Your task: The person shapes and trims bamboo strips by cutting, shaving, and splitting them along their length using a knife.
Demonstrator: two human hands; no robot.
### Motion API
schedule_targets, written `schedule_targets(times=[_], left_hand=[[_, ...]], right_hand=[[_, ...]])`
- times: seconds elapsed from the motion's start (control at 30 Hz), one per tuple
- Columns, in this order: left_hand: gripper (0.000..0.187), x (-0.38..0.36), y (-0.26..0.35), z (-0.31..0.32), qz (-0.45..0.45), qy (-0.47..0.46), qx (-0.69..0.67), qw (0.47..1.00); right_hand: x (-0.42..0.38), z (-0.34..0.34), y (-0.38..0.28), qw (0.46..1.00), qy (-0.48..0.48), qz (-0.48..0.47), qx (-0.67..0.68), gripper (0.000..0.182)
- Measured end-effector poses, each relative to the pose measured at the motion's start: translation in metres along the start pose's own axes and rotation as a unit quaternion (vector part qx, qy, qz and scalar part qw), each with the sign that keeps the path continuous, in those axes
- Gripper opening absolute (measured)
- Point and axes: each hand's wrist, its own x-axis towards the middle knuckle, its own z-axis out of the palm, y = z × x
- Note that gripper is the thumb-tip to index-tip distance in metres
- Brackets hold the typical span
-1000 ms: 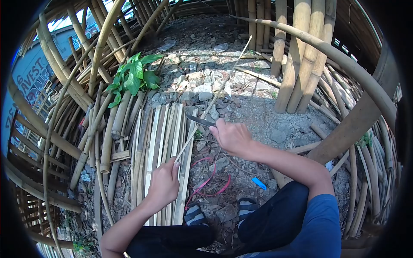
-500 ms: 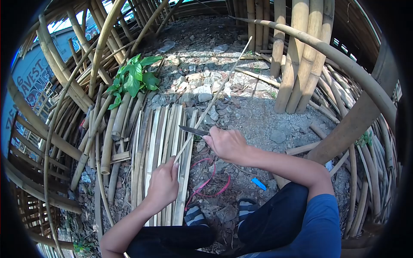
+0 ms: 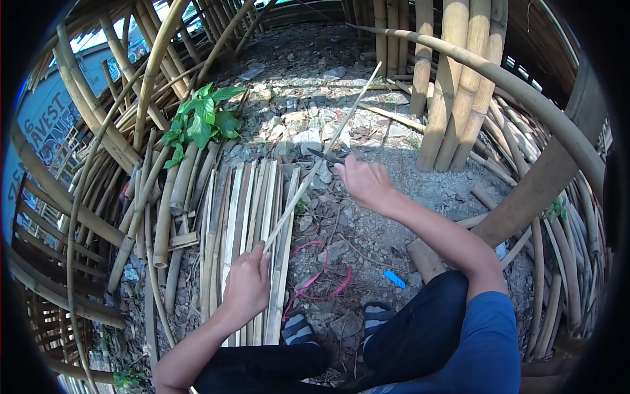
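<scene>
A long, thin bamboo strip [image 3: 346,120] slants away from me toward the upper right. My left hand [image 3: 247,282] is closed round its near part, thumb pointing along it. In my right hand [image 3: 366,182] is a knife [image 3: 325,155], gripped by the handle, its dark blade pointing left and crossing the strip about midway. Below the strip and my left hand lies a row of split bamboo slats [image 3: 246,203], side by side on the ground.
Pink plastic strapping [image 3: 326,289] and a blue piece [image 3: 394,279] lie near my sandals. Bamboo poles [image 3: 459,85] stand at the right, with a thick slanted pole [image 3: 538,177] close to my right arm. More poles [image 3: 161,217] and a leafy plant [image 3: 203,118] are at the left.
My right hand and the knife have moved forward and right, farther up the strip. The strip's far end has dipped slightly; my left hand has hardly moved.
</scene>
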Motion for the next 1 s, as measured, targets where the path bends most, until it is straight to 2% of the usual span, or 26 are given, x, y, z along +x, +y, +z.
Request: schedule_targets(times=[0.13,0.2,0.23,0.33,0.37,0.43,0.47,0.53,0.7,0.8,0.83,0.87,0.93,1.0], left_hand=[[0.027,0.003,-0.002,0.005,0.012,-0.013,0.006,1.0],[0.028,0.003,0.003,0.002,-0.002,-0.005,-0.006,1.0],[0.028,0.003,0.004,0.001,0.0,-0.005,-0.007,1.0],[0.029,-0.001,0.005,-0.001,-0.008,0.004,0.002,1.0],[0.028,-0.002,0.005,0.0,0.014,0.024,0.001,1.0],[0.026,-0.003,0.007,-0.003,0.04,0.042,0.0,0.998],[0.028,-0.003,0.01,-0.006,0.021,0.009,0.001,1.0],[0.029,-0.002,0.014,-0.004,0.006,-0.02,-0.008,1.0],[0.027,-0.002,0.008,-0.005,0.018,-0.008,-0.017,1.0],[0.027,-0.006,0.009,-0.011,0.003,-0.008,-0.032,0.999],[0.027,-0.007,0.01,-0.012,-0.01,-0.011,-0.048,0.999],[0.027,-0.007,0.008,-0.011,-0.009,-0.011,-0.05,0.999],[0.027,-0.007,0.002,-0.009,0.005,-0.026,-0.014,1.0],[0.028,-0.008,0.001,-0.009,0.015,-0.018,-0.015,1.0]], right_hand=[[-0.02,0.003,-0.013,0.999,-0.007,-0.031,-0.03,0.04],[-0.028,0.007,-0.02,0.994,0.026,-0.108,-0.006,0.037],[-0.027,0.01,-0.016,0.985,0.086,-0.151,-0.009,0.035],[-0.015,0.009,-0.001,0.975,0.126,-0.183,-0.028,0.035],[-0.007,0.004,0.01,0.975,0.128,-0.181,-0.029,0.035],[0.007,-0.007,0.03,0.983,0.129,-0.108,-0.068,0.035],[0.005,-0.005,0.029,0.983,0.13,-0.105,-0.069,0.035],[0.003,-0.009,0.023,0.996,0.08,-0.028,-0.019,0.035],[-0.017,-0.012,-0.006,0.991,0.069,-0.107,-0.04,0.035],[0.002,-0.02,0.015,0.993,0.099,-0.066,-0.02,0.035],[0.006,-0.023,0.025,0.985,0.116,-0.102,-0.077,0.036],[0.006,-0.021,0.026,0.985,0.117,-0.102,-0.079,0.036],[0.001,-0.016,0.02,0.995,0.084,-0.041,-0.023,0.036],[-0.01,-0.015,0.008,0.997,0.063,-0.043,-0.027,0.037]])
